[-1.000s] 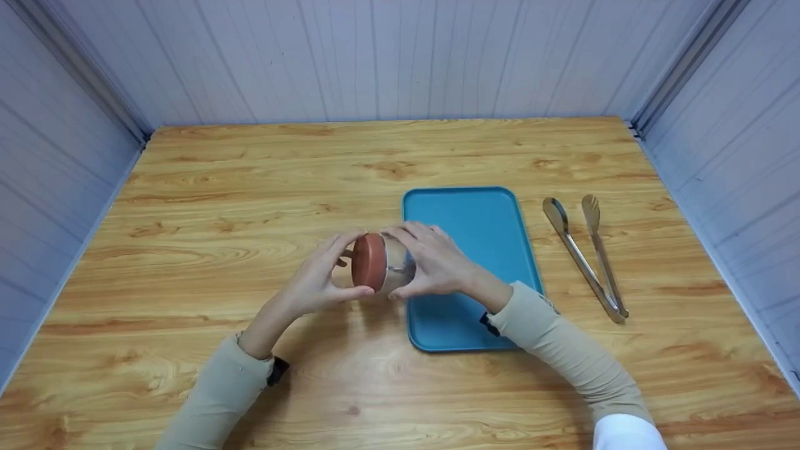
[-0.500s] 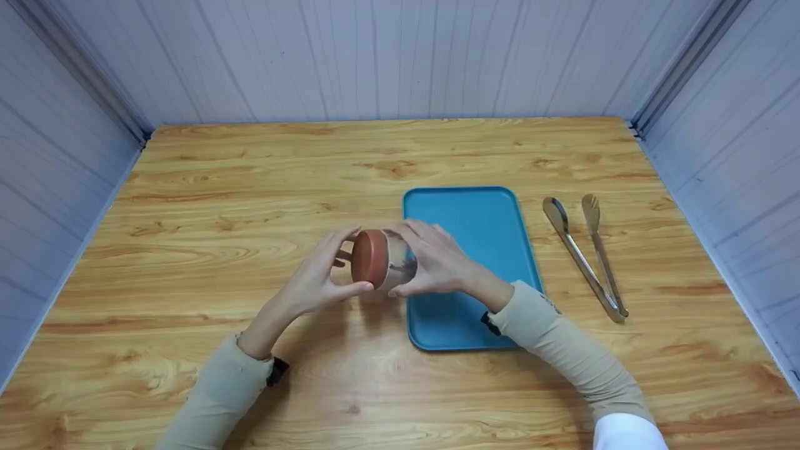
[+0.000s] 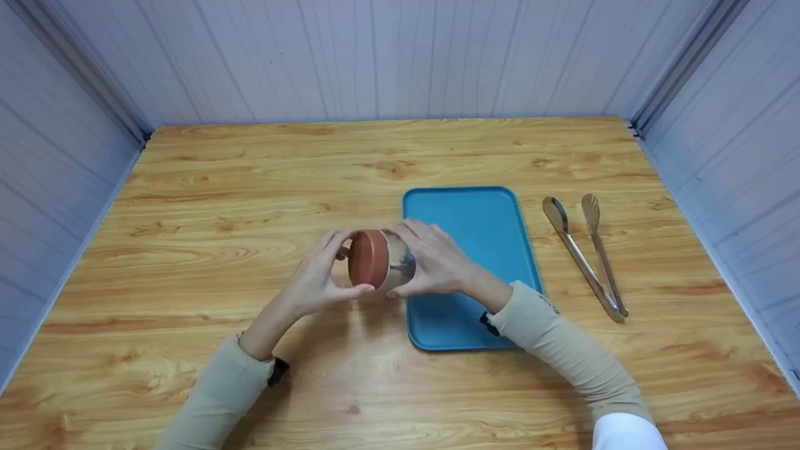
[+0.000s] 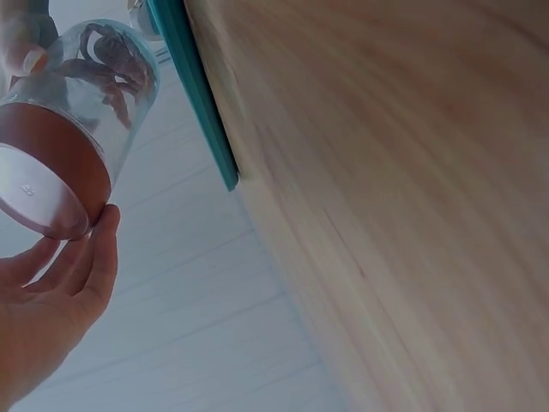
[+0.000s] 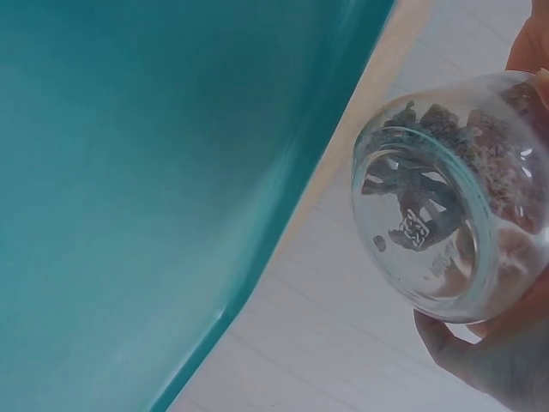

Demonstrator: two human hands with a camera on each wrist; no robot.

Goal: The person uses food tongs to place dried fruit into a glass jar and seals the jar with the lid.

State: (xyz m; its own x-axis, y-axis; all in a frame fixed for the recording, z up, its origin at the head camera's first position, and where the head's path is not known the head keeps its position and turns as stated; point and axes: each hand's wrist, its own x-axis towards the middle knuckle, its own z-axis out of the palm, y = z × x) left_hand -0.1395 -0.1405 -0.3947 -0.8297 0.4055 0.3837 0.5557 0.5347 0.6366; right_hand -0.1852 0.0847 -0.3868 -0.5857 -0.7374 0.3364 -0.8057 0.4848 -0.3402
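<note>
A clear glass jar (image 3: 403,265) is tipped on its side above the table, its reddish-brown lid (image 3: 369,259) toward the left. My left hand (image 3: 317,275) grips the lid, with the thumb at its lower edge and the fingers round the far side. Curled round the glass body is my right hand (image 3: 435,259), near the left edge of a blue tray (image 3: 412,331). The right wrist view looks at the jar's bottom; dark, dry-looking pieces (image 5: 429,202) show through the glass. In the left wrist view, the lid (image 4: 64,159) is on the jar's mouth.
Metal tongs (image 3: 584,262) lie spread apart on the wooden table (image 3: 250,175), to the right of the tray. Pale panel walls (image 3: 400,62) rise behind the table and along both sides.
The left fingers have shifted round the lid, and the lid end of the jar has risen slightly. My right hand stays almost in place on the glass. Tray and tongs are unmoved.
</note>
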